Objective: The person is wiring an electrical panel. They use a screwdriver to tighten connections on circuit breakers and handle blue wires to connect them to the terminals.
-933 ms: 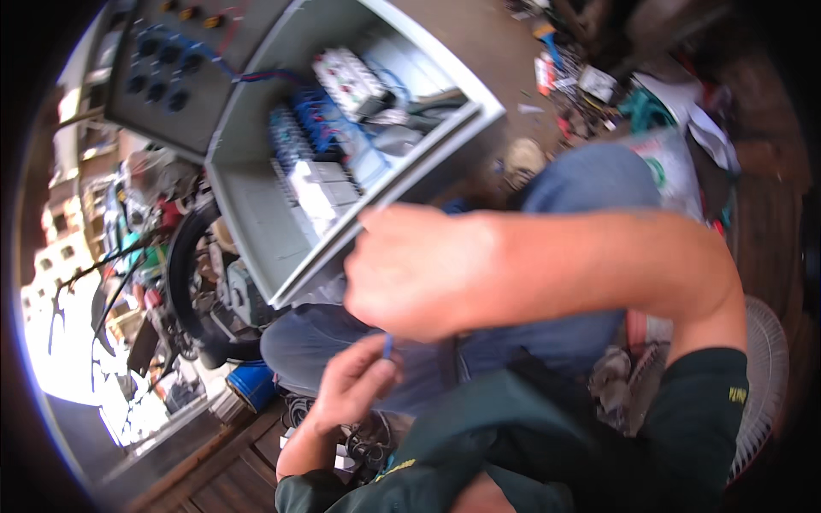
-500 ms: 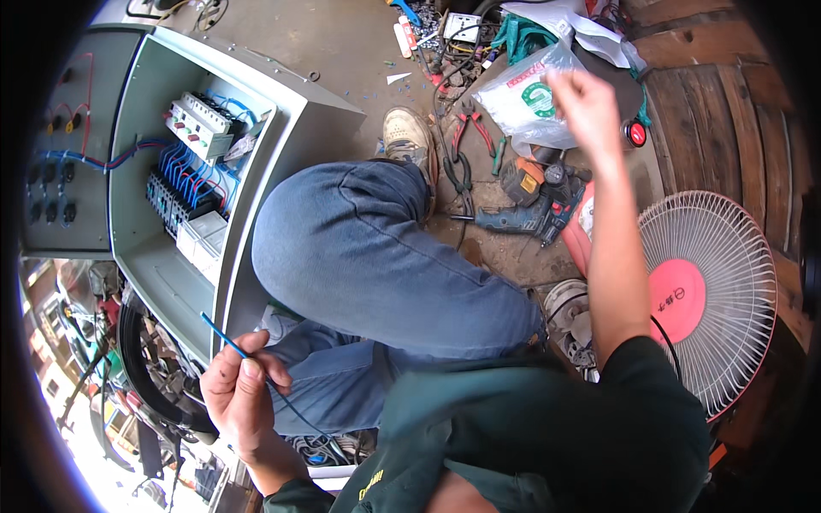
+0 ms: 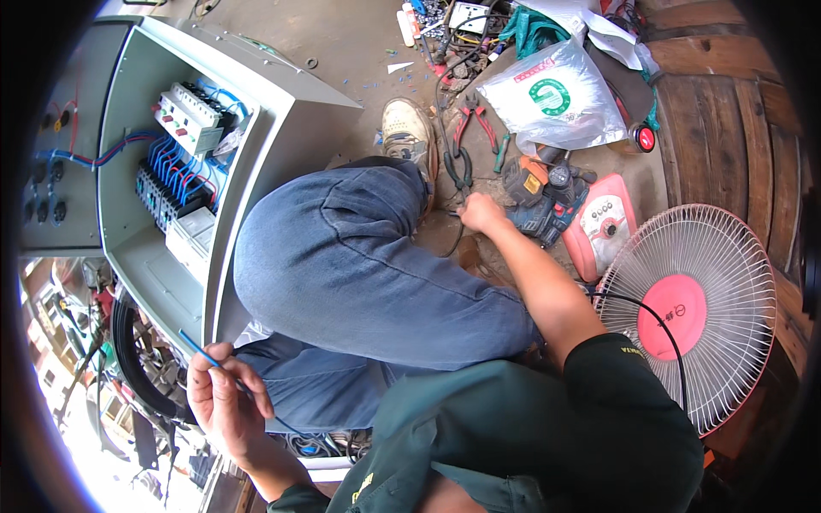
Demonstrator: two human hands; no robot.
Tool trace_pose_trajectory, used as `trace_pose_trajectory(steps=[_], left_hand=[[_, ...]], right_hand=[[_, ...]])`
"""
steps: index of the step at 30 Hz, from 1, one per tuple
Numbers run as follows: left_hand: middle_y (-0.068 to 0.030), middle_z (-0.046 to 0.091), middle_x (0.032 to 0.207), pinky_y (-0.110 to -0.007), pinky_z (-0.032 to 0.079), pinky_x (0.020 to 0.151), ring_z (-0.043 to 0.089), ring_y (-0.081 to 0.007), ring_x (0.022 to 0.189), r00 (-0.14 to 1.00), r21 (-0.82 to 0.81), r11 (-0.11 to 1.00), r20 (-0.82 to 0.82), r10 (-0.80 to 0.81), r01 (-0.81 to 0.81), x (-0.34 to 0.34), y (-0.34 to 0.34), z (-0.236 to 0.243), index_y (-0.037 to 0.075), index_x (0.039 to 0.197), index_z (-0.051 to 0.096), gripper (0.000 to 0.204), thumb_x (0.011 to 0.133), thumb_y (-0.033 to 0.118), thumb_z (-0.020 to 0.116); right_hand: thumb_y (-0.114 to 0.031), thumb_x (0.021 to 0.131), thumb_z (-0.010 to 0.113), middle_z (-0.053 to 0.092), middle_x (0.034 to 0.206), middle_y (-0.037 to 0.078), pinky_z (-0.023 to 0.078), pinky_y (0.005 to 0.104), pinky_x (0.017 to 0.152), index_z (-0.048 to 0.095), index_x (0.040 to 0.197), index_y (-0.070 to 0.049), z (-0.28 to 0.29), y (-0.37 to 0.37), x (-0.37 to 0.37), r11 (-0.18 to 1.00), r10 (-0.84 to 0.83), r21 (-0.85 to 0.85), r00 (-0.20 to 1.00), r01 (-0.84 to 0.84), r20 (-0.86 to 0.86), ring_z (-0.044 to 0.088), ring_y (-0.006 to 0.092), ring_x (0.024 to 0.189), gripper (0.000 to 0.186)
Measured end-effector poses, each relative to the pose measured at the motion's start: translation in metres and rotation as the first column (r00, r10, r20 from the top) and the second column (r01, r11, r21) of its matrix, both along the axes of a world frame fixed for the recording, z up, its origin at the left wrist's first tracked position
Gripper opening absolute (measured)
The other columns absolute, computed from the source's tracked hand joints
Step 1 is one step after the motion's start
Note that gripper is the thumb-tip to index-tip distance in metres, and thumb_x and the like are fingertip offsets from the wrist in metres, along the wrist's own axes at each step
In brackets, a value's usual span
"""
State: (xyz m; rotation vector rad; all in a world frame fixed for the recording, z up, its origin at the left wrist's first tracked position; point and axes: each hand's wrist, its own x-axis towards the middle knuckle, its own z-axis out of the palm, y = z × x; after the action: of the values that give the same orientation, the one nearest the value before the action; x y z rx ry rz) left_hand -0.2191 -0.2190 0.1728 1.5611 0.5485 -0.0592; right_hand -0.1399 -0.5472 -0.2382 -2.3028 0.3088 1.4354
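Observation:
My left hand (image 3: 224, 398) pinches a thin blue wire (image 3: 198, 348) between thumb and fingers. One end points up toward the grey cabinet; the rest trails down beside my leg. My right hand (image 3: 481, 212) is low over the floor, fingers closed at the lower end of a pair of dark-handled pliers (image 3: 459, 169); the fingers hide that end. Just beyond lie red-handled pliers (image 3: 473, 124) and a green-handled screwdriver (image 3: 501, 154). Beside the right hand rests a blue cordless power tool (image 3: 543, 221) with its battery.
An open grey electrical cabinet (image 3: 312, 111) with wired breakers (image 3: 192, 120) stands at left. A pink fan (image 3: 676, 316) is at right, near its pink base (image 3: 603, 227). A plastic bag (image 3: 556, 98) and scrap wires lie at the back. My bent knee (image 3: 291, 239) fills the middle.
My right hand has come down from over the plastic bag to the dark-handled pliers. My left hand, still pinching the blue wire, has shifted slightly left and down.

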Motion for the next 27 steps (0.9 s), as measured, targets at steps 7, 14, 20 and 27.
trace_pose_trajectory(steps=[7,14,20,27], left_hand=[[-0.0173,0.056,0.082,-0.02,0.037,0.034,0.047,-0.0147,0.039,0.999,-0.099,0.994,0.018,-0.05,0.052,0.009,0.005,-0.001,-0.004,0.116,0.055,0.025,0.103,0.017,0.058],[-0.0145,0.049,0.091,-0.021,0.039,0.035,0.056,-0.0183,0.045,0.985,-0.251,0.968,0.168,0.024,0.019,0.022,0.009,0.022,0.002,0.111,0.051,0.021,0.1,0.015,0.063],[-0.0138,0.05,0.096,-0.023,0.041,0.042,0.054,-0.0191,0.056,0.905,-0.366,0.93,0.404,0.134,0.025,0.064,0.033,0.048,0.008,0.121,0.05,0.018,0.105,0.014,0.055],[-0.014,0.06,0.113,-0.024,0.062,0.075,0.063,-0.0191,0.093,0.782,-0.489,0.842,0.608,0.14,0.229,0.187,0.143,0.074,0.005,0.128,0.054,0.022,0.108,0.014,0.049]], right_hand=[[-0.036,0.09,0.07,0.071,0.115,0.023,0.052,0.0472,0.097,0.074,0.11,-0.005,-0.01,0.003,-0.003,0.99,-0.124,0.083,0.989,0.117,0.078,0.067,0.0375,0.113,0.037],[-0.029,0.097,0.069,0.066,0.071,-0.001,0.047,0.0267,0.057,0.074,0.087,-0.003,0.126,0.023,0.086,0.644,-0.762,0.608,0.457,0.464,0.459,0.059,0.008,0.063,0.029],[-0.015,0.097,0.068,0.067,0.076,0.003,0.047,0.0256,0.058,0.072,0.098,-0.001,0.364,0.086,0.129,0.463,-0.723,0.793,0.349,-0.394,0.596,0.061,0.0082,0.067,0.015],[-0.022,0.096,0.058,0.065,0.078,0.033,0.051,0.0572,0.077,0.059,0.092,0.008,0.434,0.277,0.124,0.385,-0.021,0.772,0.832,-0.505,0.554,0.065,0.0525,0.082,0.031]])
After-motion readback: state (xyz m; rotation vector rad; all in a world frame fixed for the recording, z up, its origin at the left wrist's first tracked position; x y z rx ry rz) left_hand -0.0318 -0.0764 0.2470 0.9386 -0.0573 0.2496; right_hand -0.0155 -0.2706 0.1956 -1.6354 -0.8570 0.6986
